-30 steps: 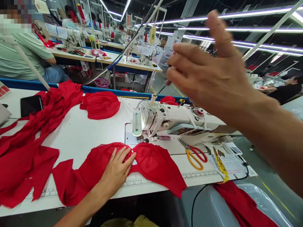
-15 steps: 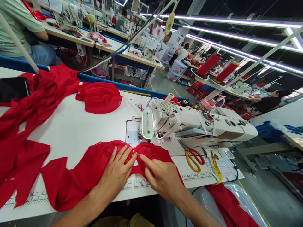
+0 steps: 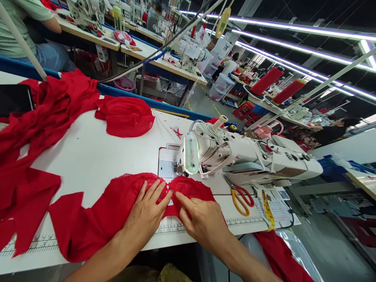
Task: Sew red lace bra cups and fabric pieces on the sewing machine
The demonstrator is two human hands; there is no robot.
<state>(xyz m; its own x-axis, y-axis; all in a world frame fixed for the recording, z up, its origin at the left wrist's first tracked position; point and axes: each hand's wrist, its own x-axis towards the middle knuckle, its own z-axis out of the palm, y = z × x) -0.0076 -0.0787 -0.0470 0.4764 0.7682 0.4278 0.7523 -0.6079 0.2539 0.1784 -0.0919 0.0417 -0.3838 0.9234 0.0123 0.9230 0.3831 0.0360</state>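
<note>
A red lace-edged bra piece [image 3: 117,203] lies along the front of the sewing table, its two cups meeting at a narrow middle. My left hand [image 3: 147,213] rests flat on the left cup, fingers spread. Over the right cup, my right hand [image 3: 201,217] has its index finger stretched toward the middle and the other fingers curled under. A thin metal tool [image 3: 171,190], perhaps tweezers, shows at that fingertip; most of it is hidden by the hand. Just beyond the fabric stands the sewing machine [image 3: 246,154], its needle area close to the middle join.
Orange-and-red-handled scissors [image 3: 241,199] and a yellow tape measure [image 3: 268,209] lie to the right. Piled red fabric [image 3: 53,109] and a black phone [image 3: 16,98] occupy the left. A separate red piece [image 3: 125,116] lies behind. Co-workers sit at other tables.
The camera view has shifted slightly. Both hands stay at nearly the same place on the red bra piece, with the right fingertip still at its middle.
</note>
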